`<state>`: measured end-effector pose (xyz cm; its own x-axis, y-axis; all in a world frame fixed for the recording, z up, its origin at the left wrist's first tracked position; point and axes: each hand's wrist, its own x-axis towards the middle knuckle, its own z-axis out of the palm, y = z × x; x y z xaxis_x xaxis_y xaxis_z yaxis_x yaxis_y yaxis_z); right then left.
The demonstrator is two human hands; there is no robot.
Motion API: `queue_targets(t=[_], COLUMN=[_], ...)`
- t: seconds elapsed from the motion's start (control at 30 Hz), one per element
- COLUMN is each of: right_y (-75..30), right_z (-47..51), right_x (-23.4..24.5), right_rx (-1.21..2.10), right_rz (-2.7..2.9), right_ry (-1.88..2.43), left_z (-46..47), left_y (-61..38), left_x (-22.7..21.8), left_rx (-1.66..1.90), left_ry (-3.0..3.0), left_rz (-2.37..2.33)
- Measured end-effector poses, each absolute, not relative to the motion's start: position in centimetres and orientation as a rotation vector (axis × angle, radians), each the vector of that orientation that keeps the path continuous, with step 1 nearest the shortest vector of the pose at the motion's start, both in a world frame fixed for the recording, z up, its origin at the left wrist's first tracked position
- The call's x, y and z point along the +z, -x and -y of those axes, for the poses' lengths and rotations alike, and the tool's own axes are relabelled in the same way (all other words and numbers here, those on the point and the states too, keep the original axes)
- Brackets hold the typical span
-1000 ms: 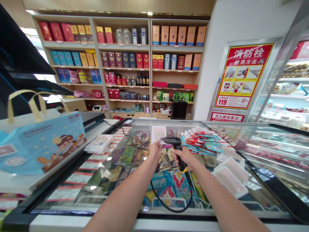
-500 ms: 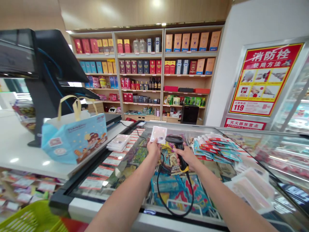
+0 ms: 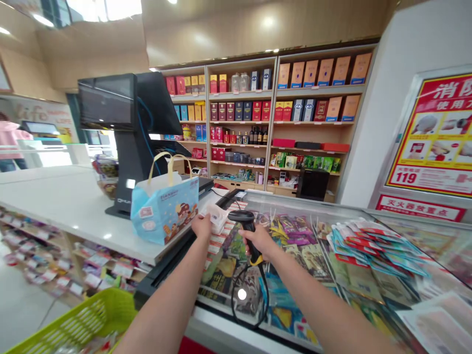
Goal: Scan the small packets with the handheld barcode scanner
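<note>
Work surface: a glass-topped display cabinet (image 3: 224, 327), white along its near edge, with lights reflected in the glass. A white counter (image 3: 55, 191) adjoins on the left and bears a black till terminal (image 3: 106, 101); at right a red-and-yellow poster (image 3: 437, 137) hangs framed on a white wall, and wall shelves (image 3: 239, 97) of boxed goods stand at the back. The right hand (image 3: 260, 241) is clamped round the grip of a barcode scanner (image 3: 248, 227) above the glass: black body, yellow trim low on the handle, black cable looping below. The left hand (image 3: 202, 226), well apart from the right, has its fingertips at a flat, whitish packet (image 3: 218, 216) at the cabinet's left side; cannot tell whether they pinch it or only rest there. Containers: a lime-green basket (image 3: 114, 302), near left, holds wrapped items, blurred; the cabinet holds colourful packets (image 3: 313, 260) under its glass; a light-blue bag (image 3: 158, 216) with cartoon print and yellow handles stands on the counter, contents hidden.
</note>
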<state>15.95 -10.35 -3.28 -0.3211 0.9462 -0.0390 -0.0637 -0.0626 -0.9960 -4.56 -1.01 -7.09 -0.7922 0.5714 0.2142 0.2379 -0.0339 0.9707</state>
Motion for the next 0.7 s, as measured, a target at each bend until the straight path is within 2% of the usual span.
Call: queue_targets(t=[0.33, 0.5, 0.6, 0.7], right_y=[-16.0, -18.9, -21.5, -24.7], right_z=[10.2, 10.5, 10.9, 11.6], right_x=[-3.4, -3.6, -3.5, -3.3], right_rx=[1.477, 1.441, 1.404, 1.331], right_rz=[1.361, 1.297, 1.227, 1.167], right_ry=[1.019, 1.031, 1.040, 1.067], left_z=[2.3, 3.4, 3.6, 3.7], left_y=[4.8, 3.8, 1.6, -3.1], left_x=[-6.9, -6.1, -5.7, -5.8], left_rx=[1.689, 1.807, 1.894, 1.774], left_ry=[-1.048, -1.078, -1.263, -1.524], left_rz=[-2.225, -2.253, -2.194, -1.996])
